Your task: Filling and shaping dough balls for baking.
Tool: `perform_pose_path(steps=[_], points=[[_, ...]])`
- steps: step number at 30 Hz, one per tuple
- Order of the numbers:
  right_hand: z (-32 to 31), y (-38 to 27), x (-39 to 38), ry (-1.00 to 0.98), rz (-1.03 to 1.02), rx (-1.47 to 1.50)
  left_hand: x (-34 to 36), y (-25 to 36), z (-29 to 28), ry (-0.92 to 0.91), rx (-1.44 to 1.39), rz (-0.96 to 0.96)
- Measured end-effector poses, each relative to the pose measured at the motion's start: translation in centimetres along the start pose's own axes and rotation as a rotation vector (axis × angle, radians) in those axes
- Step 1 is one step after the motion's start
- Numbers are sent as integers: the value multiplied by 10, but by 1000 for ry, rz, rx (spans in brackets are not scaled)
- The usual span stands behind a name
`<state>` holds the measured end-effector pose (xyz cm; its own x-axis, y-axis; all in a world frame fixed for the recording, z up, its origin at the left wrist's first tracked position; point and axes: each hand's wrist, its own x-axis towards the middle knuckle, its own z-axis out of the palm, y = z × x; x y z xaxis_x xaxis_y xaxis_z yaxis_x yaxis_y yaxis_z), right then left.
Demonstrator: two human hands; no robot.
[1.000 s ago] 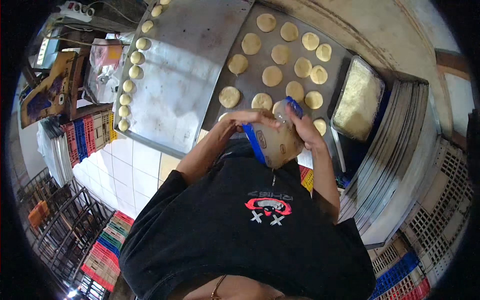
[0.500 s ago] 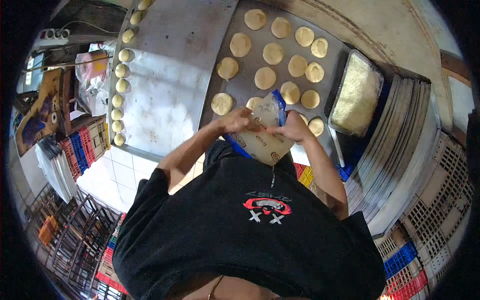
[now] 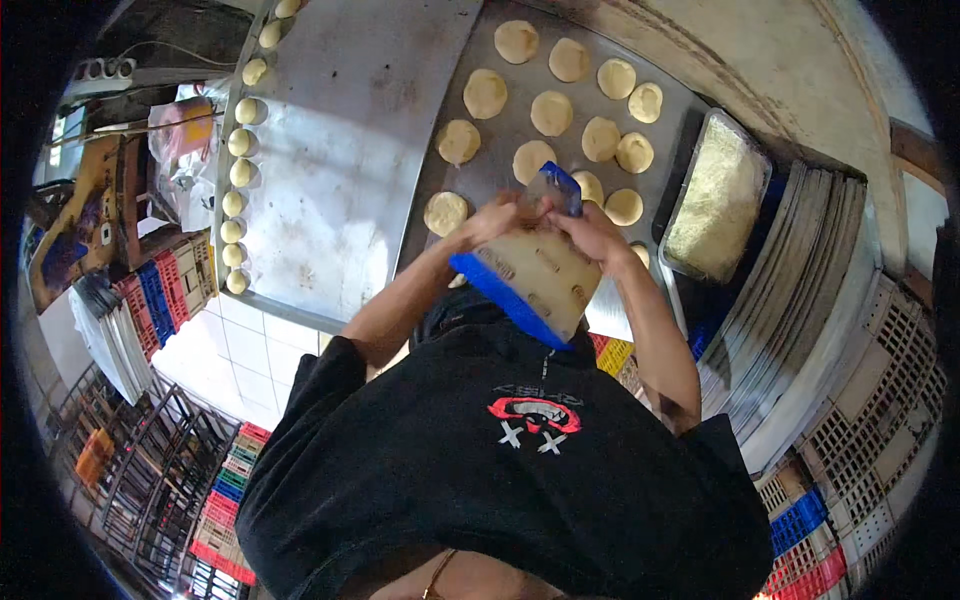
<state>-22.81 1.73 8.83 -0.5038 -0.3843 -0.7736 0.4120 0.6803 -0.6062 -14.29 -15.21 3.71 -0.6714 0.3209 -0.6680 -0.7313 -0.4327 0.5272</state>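
A clear plastic bag (image 3: 535, 272) of pale yellow filling, with blue ends, is held in front of my chest over the near edge of a dark baking tray (image 3: 500, 142). Around its narrowed upper part my left hand (image 3: 497, 217) is closed from the left. My right hand (image 3: 593, 233) grips the same part from the right, its fingers close to the left hand's. The bag's blue tip points away from me. Beyond the hands, several flat round dough pieces (image 3: 551, 113) lie in rows on the tray; the bag and hands hide some of the nearest ones.
Left of the baking tray is a metal sheet (image 3: 320, 190) with a row of small dough balls (image 3: 240, 142) along its left edge. On the right stand a tray of pale shreds (image 3: 715, 195) and a thick stack of thin sheets (image 3: 775, 280). Plastic crates (image 3: 870, 360) line the right side.
Both hands have come closer together around the bag's upper part. The bag has turned, its wide blue end now showing toward my chest. My view has shifted slightly.
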Motion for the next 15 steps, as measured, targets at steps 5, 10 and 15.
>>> perform_pose_path(steps=[5,10,15], points=[[-10,12,10,-103,197,526,29,-30,15,205,1086,756],[-14,-2,7,-391,299,757,3,23,48,34,-694,-11],[1,52,63,-425,171,679,74,-39,19,353,-390,-18]])
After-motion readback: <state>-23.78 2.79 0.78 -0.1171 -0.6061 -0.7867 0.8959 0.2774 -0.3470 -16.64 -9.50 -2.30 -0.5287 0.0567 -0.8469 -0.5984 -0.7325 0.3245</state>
